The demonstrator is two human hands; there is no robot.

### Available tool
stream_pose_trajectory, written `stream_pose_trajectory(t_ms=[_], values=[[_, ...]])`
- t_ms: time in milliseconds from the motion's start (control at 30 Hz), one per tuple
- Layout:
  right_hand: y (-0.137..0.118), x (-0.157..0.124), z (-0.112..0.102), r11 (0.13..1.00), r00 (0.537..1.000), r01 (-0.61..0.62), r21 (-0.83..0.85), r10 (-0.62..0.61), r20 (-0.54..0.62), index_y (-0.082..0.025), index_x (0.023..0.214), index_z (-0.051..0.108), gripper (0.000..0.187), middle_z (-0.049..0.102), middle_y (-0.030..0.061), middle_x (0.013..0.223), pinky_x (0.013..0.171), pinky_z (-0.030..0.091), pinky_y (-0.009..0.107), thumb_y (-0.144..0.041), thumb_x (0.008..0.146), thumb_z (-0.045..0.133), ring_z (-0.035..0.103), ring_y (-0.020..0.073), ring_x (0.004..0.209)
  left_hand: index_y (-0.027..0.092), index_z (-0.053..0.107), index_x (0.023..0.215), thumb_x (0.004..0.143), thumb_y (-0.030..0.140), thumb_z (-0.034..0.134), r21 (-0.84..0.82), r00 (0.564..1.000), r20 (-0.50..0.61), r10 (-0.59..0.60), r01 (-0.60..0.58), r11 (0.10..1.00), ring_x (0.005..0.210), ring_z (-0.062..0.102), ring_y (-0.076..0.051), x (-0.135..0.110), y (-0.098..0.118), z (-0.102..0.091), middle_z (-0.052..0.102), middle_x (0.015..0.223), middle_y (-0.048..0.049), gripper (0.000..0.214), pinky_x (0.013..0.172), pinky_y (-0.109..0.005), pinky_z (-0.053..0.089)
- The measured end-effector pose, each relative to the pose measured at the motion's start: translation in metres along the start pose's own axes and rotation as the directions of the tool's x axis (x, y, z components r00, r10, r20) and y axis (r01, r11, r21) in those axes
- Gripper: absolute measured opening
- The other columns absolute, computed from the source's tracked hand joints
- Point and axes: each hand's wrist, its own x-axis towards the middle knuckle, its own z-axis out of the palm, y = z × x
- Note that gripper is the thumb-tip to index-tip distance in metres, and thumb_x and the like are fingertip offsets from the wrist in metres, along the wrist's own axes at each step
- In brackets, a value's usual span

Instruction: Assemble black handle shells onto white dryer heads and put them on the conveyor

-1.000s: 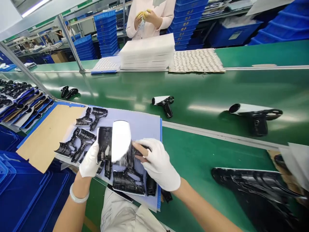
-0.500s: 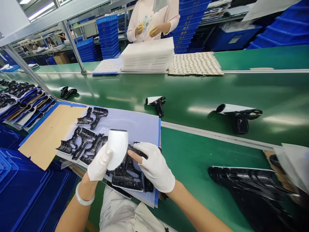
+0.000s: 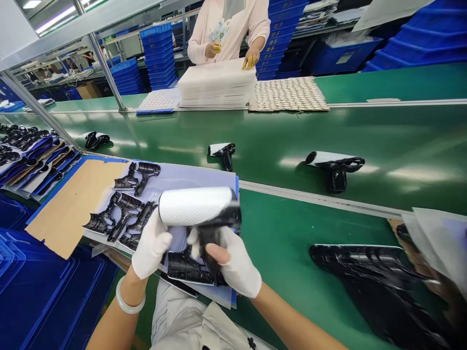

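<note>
A hair dryer housing [image 3: 197, 206], with a white ribbed barrel and a black handle, is held up lying sideways over the work sheet. My right hand [image 3: 237, 262], in a white glove with the thumb bare, is wrapped round its handle. At the barrel's left end is my gloved left hand [image 3: 151, 245], its fingers curled against the end and partly hidden behind it. Below the held piece lie black half shells [image 3: 189, 267] of dryer housings. More black half shells [image 3: 126, 211] rest on the pale sheet [image 3: 189, 175] to the left.
Assembled dryer housings [image 3: 224, 153] sit on the green belt [image 3: 266, 146] beyond, another housing [image 3: 333, 167] further right. A large black shell [image 3: 365, 277] is at near right. Blue bins [image 3: 36, 287] stand at left. Across the belt, a person [image 3: 229, 34] touches a white paper stack [image 3: 219, 87].
The dryer housing has turned from barrel upright to lying sideways, its handle now in my right hand. Housings on the belt have shifted left. The person opposite has lowered a hand to the stack.
</note>
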Motion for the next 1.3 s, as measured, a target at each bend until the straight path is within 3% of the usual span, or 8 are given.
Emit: stream_pose_trajectory(t_ms=[67, 167, 300, 433, 667, 1000, 1133, 1300], values=[[-0.003, -0.005, -0.001, 0.76, 0.915, -0.379, 0.528, 0.221, 0.338, -0.017, 0.071, 0.061, 0.06, 0.057, 0.0012, 0.048, 0.034, 0.043, 0.023, -0.06, 0.094, 0.025, 0.049, 0.013, 0.033, 0.019, 0.053, 0.137, 0.059, 0.067, 0.081, 0.069, 0.993, 0.05, 0.111, -0.114, 0.991, 0.136, 0.049, -0.037, 0.0, 0.005, -0.001, 0.058, 0.141, -0.0163, 0.095, 0.115, -0.047, 0.039], [0.004, -0.014, 0.006, 0.003, 0.598, -0.796, 0.605, 0.155, 0.786, -0.019, 0.059, 0.052, 0.054, 0.052, 0.0014, 0.04, 0.028, 0.032, 0.024, -0.066, 0.078, 0.035, 0.036, 0.0124, 0.024, 0.021, 0.056, 0.134, 0.051, 0.057, 0.09, 0.17, 0.98, 0.077, 0.182, -0.193, 0.966, 0.134, 0.05, -0.037, 0.0, 0.014, 0.0, 0.057, 0.142, -0.0146, 0.097, 0.116, -0.046, 0.037], [0.016, -0.021, 0.022, -0.301, 0.461, -0.827, 0.476, 0.122, 0.879, -0.018, 0.065, 0.054, 0.039, 0.056, 0.0046, 0.042, 0.032, 0.029, 0.02, -0.052, 0.074, 0.037, 0.044, 0.0132, 0.031, 0.022, 0.063, 0.122, 0.045, 0.035, 0.096, 0.34, 0.974, 0.115, 0.195, -0.223, 0.913, 0.113, 0.064, -0.034, 0.0, 0.022, 0.0, 0.069, 0.121, -0.0113, 0.084, 0.104, -0.045, 0.048], [0.015, -0.024, 0.024, -0.334, 0.39, -0.857, 0.392, 0.075, 0.918, -0.012, 0.082, 0.061, 0.046, 0.06, 0.007, 0.047, 0.032, 0.025, 0.021, -0.049, 0.08, 0.032, 0.046, 0.0147, 0.032, 0.021, 0.065, 0.11, 0.045, 0.028, 0.094, 0.452, 0.963, 0.097, 0.251, -0.267, 0.851, 0.096, 0.068, -0.031, 0.001, 0.021, -0.001, 0.071, 0.107, -0.0092, 0.072, 0.094, -0.044, 0.052], [-0.012, -0.032, 0.004, -0.429, 0.604, -0.684, 0.59, 0.12, 0.788, -0.019, 0.101, 0.052, 0.077, 0.048, -0.0094, 0.043, 0.029, 0.024, 0.023, -0.084, 0.086, 0.014, 0.026, 0.0099, 0.019, 0.025, 0.054, 0.12, 0.057, 0.035, 0.093, 0.198, 0.96, 0.059, 0.274, -0.281, 0.939, 0.116, 0.064, -0.031, 0.002, 0.01, -0.005, 0.068, 0.119, -0.0092, 0.074, 0.104, -0.049, 0.047], [-0.048, -0.021, -0.015, -0.434, 0.595, -0.665, 0.608, 0.185, 0.782, -0.022, 0.096, 0.048, 0.059, 0.061, -0.0044, 0.058, 0.036, 0.026, 0.015, -0.077, 0.075, 0.059, 0.051, 0.0101, 0.037, 0.025, 0.055, 0.127, 0.062, 0.047, 0.089, 0.208, 0.983, 0.025, 0.18, -0.181, 0.961, 0.123, 0.058, -0.032, 0.0, -0.008, -0.013, 0.061, 0.129, -0.0112, 0.077, 0.107, -0.05, 0.045], [-0.047, -0.018, -0.015, -0.324, 0.567, -0.707, 0.628, 0.271, 0.778, -0.018, 0.085, 0.054, 0.046, 0.056, -0.003, 0.056, 0.048, 0.035, 0.018, -0.059, 0.071, 0.07, 0.05, 0.0105, 0.048, 0.023, 0.057, 0.124, 0.066, 0.051, 0.085, 0.145, 0.976, 0.042, 0.216, -0.219, 0.965, 0.116, 0.063, -0.03, -0.001, -0.004, -0.012, 0.066, 0.123, -0.0111, 0.071, 0.103, -0.047, 0.049], [-0.039, -0.012, -0.013, -0.009, 0.656, -0.732, 0.681, 0.258, 0.709, -0.016, 0.065, 0.05, 0.04, 0.042, -0.0037, 0.057, 0.049, 0.027, 0.021, -0.047, 0.059, 0.076, 0.037, 0.008, 0.052, 0.026, 0.06, 0.123, 0.073, 0.049, 0.081, 0.042, 0.951, 0.11, 0.29, -0.296, 0.954, 0.119, 0.063, -0.029, -0.005, 0.002, -0.01, 0.068, 0.125, -0.0093, 0.059, 0.101, -0.042, 0.052]])
